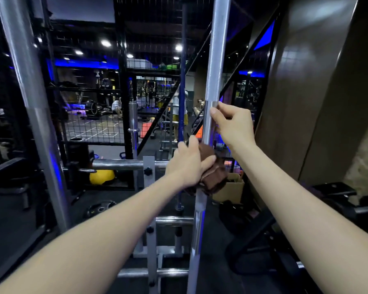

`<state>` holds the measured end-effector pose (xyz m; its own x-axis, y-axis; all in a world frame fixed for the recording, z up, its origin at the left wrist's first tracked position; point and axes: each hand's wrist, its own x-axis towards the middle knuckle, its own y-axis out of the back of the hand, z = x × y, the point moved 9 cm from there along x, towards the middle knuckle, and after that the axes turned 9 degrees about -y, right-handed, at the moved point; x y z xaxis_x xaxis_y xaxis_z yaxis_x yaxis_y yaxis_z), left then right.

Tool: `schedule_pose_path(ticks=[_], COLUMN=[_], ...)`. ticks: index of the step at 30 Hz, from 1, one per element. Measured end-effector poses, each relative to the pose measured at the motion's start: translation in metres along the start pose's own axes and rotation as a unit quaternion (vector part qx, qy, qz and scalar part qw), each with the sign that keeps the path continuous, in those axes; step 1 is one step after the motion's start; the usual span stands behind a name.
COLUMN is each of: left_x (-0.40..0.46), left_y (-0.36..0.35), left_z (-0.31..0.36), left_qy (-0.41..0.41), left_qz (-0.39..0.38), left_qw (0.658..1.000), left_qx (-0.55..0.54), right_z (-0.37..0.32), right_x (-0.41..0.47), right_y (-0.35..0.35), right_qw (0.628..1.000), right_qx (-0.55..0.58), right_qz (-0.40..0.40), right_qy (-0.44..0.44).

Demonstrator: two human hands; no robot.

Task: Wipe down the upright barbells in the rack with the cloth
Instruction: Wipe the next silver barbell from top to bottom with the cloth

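Observation:
A silver upright barbell [215, 60] stands just right of centre, its shaft knurled above my hands. My left hand [187, 162] grips a brown cloth [214, 177] wrapped round this bar at mid height. Higher up, my right hand [232, 126] holds the same bar, thumb and fingers curled round it. A second, thicker silver barbell [28, 98] leans upright at the left. Behind the cloth a thin blue bar [182, 85] also stands upright. The white rack [149, 166] with chrome cross rails holds them.
A black wire-mesh partition [94, 124] runs behind the rack. A dark wall panel [306, 92] rises close on the right. A cardboard box [232, 189], a yellow ball [101, 177] and weight plates lie on the floor. People stand far back in the gym.

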<state>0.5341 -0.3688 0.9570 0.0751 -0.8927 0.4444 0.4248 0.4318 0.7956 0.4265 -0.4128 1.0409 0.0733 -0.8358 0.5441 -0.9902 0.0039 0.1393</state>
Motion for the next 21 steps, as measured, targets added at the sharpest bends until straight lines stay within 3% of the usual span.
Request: schedule_pose_path(ticks=[2,5,13,21], left_x=[-0.019,-0.02,-0.007,-0.011], left_y=[-0.034,-0.043,-0.012,-0.029], left_z=[-0.014,-0.02,-0.012,-0.015], left_qy=[0.021,0.031,-0.032,-0.008], left_qz=[-0.05,-0.06,0.0,-0.013], left_qw=[0.998,0.998,0.998,0.998], left_qx=[0.003,-0.004,-0.052,-0.053], right_z=[0.009,0.021,0.018,0.039], right_x=[-0.007,-0.016,-0.021,-0.019], right_y=[0.0,0.003,-0.002,-0.01], right_qw=[1.0,0.999,0.999,0.999], right_qx=[-0.008,-0.001,0.028,-0.03], right_qz=[-0.006,-0.006,-0.032,-0.034], right_qy=[-0.014,-0.05,-0.022,-0.016])
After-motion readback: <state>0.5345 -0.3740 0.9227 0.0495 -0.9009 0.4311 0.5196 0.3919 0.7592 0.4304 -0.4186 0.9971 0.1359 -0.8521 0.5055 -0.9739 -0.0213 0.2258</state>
